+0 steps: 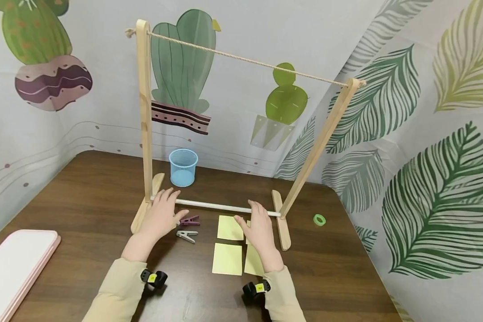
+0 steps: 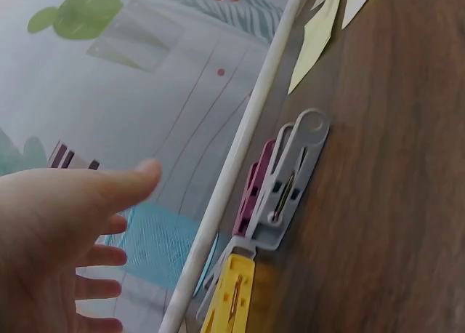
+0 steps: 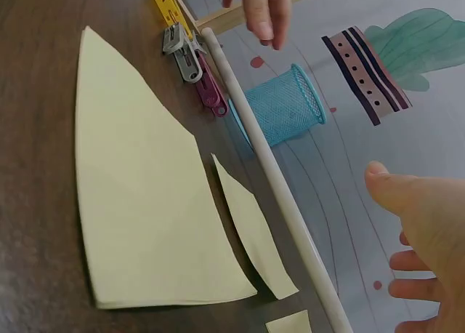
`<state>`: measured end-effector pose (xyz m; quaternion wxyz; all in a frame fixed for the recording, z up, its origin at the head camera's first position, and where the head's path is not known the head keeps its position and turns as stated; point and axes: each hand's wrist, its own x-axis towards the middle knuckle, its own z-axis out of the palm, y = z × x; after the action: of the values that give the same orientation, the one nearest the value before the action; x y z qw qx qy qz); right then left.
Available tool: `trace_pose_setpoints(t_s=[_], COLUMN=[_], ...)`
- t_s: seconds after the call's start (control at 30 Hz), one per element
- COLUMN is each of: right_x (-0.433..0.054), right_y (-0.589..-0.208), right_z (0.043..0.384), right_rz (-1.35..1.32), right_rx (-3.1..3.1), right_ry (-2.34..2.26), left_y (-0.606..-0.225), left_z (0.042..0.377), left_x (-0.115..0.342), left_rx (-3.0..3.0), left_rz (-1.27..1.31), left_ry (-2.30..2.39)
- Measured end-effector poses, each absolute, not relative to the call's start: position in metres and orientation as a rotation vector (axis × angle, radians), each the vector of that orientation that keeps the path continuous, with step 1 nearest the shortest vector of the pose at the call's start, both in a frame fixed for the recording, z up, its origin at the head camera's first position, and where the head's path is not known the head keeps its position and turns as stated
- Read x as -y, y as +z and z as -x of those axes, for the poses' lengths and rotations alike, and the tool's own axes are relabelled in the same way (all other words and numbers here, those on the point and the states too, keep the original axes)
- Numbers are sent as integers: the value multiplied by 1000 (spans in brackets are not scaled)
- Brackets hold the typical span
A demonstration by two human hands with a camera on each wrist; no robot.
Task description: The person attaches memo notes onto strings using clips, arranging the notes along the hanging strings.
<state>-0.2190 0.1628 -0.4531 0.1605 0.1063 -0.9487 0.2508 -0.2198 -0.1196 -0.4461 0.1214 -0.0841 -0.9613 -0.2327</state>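
Note:
My left hand [image 1: 160,217], fingers and thumb spread, reaches out by the left end of a white rod [image 1: 213,206] running low between two wooden posts. Near the rod's right end is my right hand [image 1: 260,230], also with loose, extended fingers. Both wrist views show nothing in either palm. Beside the left hand lie a purple clothespin [image 1: 191,220], a grey clothespin [image 1: 187,235] and a yellow clothespin [image 2: 231,297], the yellow one mostly hidden in the head view. Several yellow sticky notes [image 1: 227,259] lie by the right hand, which covers part of them.
A rope [image 1: 241,58] is strung between the tops of the left post [image 1: 144,112] and right post [image 1: 319,147]. Behind the rod stands a blue mesh cup [image 1: 183,169]. A green tape roll [image 1: 315,219] lies right, a white pink-edged board [image 1: 20,264] left.

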Motion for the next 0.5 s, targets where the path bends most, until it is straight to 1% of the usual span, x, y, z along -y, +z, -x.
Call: trace_pose_setpoints(t_s=[0.2,0.5], right_x=[-163,-166], right_y=[-454,-454], right_z=[223,230], right_rz=[-312,-306], right_rx=[2725,2745], right_ry=[771,854], left_y=[-446,-457], left_z=[221,226], left_x=[132,147], left_rx=[2822,2822], left_rz=[253,302], left_ry=[-773,-836])
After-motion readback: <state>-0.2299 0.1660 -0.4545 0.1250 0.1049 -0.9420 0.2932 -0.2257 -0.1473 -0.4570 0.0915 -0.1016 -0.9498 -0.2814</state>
